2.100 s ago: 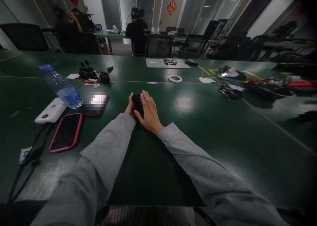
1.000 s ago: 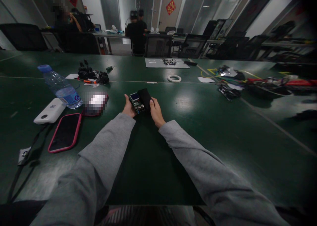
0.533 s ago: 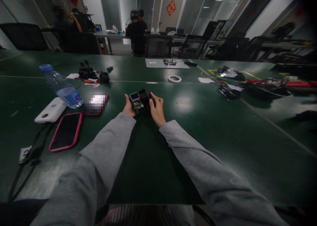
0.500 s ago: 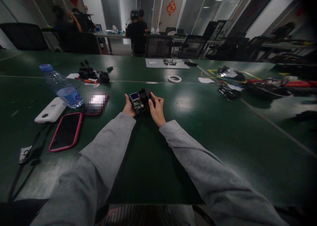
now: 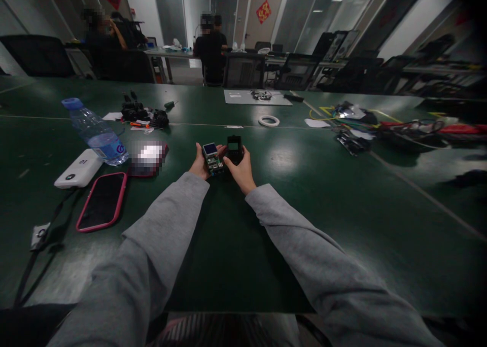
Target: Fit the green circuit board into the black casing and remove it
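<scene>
Both hands meet over the middle of the dark green worktop (image 5: 342, 210), gray sleeves running back toward the near edge. The left hand (image 5: 199, 164) has its grip closed on a small circuit board (image 5: 211, 158) that carries a little bluish screen at its far end; the thumb lies along the board's left edge. The right hand (image 5: 240, 170) has its grip clamped on a black casing (image 5: 234, 149) with a square window in its face, held upright just to the right of the board, the two pieces touching or nearly so; whether they actually meet cannot be told. Both pieces sit just above the worktop, in front of the person. To the left, well apart from the hands, lie a phone in a pink case (image 5: 102, 201), a white power bank (image 5: 78, 168) with a dark cable running toward the near left, and a clear water bottle (image 5: 95, 132) with a blue cap lying tilted on its side. Farther off on the left is a cluster of black parts (image 5: 143, 114) with a small orange-handled tool. A roll of white tape (image 5: 268, 120) lies beyond the hands, and a tangle of colored wires (image 5: 357, 121) spreads across the far right. At the far tables other people sit among dark chairs.
</scene>
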Tool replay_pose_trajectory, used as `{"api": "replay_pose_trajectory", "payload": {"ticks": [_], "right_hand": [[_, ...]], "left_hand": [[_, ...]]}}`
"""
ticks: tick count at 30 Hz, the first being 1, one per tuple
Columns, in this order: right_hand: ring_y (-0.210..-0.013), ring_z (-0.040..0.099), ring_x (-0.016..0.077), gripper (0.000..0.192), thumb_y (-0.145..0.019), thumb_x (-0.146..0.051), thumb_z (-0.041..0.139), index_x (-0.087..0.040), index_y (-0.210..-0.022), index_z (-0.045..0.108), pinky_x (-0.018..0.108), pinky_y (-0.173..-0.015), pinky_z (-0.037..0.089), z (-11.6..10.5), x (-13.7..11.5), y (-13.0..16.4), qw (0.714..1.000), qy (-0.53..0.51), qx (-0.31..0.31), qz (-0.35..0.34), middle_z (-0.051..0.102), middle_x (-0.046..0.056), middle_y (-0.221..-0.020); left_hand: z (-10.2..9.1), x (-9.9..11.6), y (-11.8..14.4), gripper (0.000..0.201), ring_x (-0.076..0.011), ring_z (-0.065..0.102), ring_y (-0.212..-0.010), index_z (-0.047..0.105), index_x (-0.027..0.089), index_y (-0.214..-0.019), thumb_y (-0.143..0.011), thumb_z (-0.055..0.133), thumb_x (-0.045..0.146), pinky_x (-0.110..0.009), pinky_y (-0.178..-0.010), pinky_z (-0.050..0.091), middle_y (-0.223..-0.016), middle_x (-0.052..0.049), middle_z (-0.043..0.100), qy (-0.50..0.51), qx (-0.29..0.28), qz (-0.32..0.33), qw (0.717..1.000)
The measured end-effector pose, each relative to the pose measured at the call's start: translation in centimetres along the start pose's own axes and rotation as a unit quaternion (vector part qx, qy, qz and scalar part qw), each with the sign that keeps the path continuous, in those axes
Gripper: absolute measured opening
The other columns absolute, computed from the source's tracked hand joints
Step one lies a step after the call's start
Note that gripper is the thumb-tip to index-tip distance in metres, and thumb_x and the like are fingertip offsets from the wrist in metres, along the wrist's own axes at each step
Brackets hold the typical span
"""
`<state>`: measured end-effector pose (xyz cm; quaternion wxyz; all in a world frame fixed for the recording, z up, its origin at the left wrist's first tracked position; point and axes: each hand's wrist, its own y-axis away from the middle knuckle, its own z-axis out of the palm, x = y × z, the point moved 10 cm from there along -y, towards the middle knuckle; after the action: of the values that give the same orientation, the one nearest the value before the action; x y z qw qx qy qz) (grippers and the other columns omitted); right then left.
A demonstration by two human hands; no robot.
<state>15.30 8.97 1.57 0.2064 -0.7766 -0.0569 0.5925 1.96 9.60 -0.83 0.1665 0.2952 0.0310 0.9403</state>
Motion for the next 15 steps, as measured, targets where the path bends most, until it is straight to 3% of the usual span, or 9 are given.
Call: {"api": "replay_pose_trajectory", "payload": {"ticks": [4, 7, 9, 12, 15], "right_hand": [[-0.101, 0.059, 0.0207, 0.072, -0.07, -0.039, 0.068, -0.015, -0.13, 0.036, 0.041, -0.096, 0.049, -0.4, 1.0, 0.2, 0.998, -0.036, 0.005, 0.057, 0.057, 0.012, -0.114], [-0.102, 0.059, 0.0205, 0.063, -0.07, -0.042, 0.068, -0.016, -0.123, 0.046, 0.041, -0.097, 0.048, -1.9, 1.5, -0.4, 0.998, -0.012, 0.036, 0.048, 0.058, 0.011, -0.114], [-0.105, 0.057, 0.0208, 0.059, -0.071, -0.044, 0.067, -0.015, -0.12, 0.05, 0.041, -0.1, 0.045, -4.0, 2.3, -1.4, 0.996, 0.009, 0.073, 0.042, 0.058, 0.011, -0.114], [-0.102, 0.059, 0.0193, 0.058, -0.074, -0.041, 0.066, -0.012, -0.122, 0.052, 0.039, -0.098, 0.046, -9.5, 4.2, -3.5, 0.988, 0.049, 0.137, 0.045, 0.06, 0.011, -0.113], [-0.1, 0.06, 0.018, 0.054, -0.075, -0.03, 0.067, -0.011, -0.123, 0.054, 0.033, -0.094, 0.046, -19.0, 5.9, -5.4, 0.961, 0.148, 0.233, 0.031, 0.061, 0.013, -0.112]], "left_hand": [[-0.3, 0.2, -0.3, 0.086, -0.0268, 0.054, -0.127, 0.037, 0.012, -0.147, -0.089, 0.016, 0.072, -0.043, -0.107, 0.041, -0.13, -0.018, 0.062, 0.0, 0.005, 0.013, 1.0], [-0.7, 0.3, -0.6, 0.086, -0.0265, 0.053, -0.129, 0.038, 0.012, -0.146, -0.089, 0.017, 0.072, -0.045, -0.107, 0.041, -0.132, -0.018, 0.061, 0.0, 0.002, 0.018, 1.0], [-0.7, 0.3, -0.7, 0.085, -0.0266, 0.052, -0.13, 0.039, 0.012, -0.146, -0.089, 0.017, 0.073, -0.046, -0.107, 0.04, -0.135, -0.017, 0.059, 0.002, -0.004, 0.018, 1.0], [-0.7, 0.3, -0.5, 0.083, -0.0268, 0.049, -0.132, 0.04, 0.014, -0.145, -0.089, 0.018, 0.072, -0.048, -0.108, 0.039, -0.138, -0.016, 0.056, 0.015, -0.006, 0.014, 1.0], [-0.7, 0.3, -0.4, 0.082, -0.027, 0.048, -0.133, 0.041, 0.016, -0.144, -0.089, 0.02, 0.072, -0.049, -0.109, 0.038, -0.139, -0.016, 0.055, 0.025, -0.003, 0.012, 1.0]]}}
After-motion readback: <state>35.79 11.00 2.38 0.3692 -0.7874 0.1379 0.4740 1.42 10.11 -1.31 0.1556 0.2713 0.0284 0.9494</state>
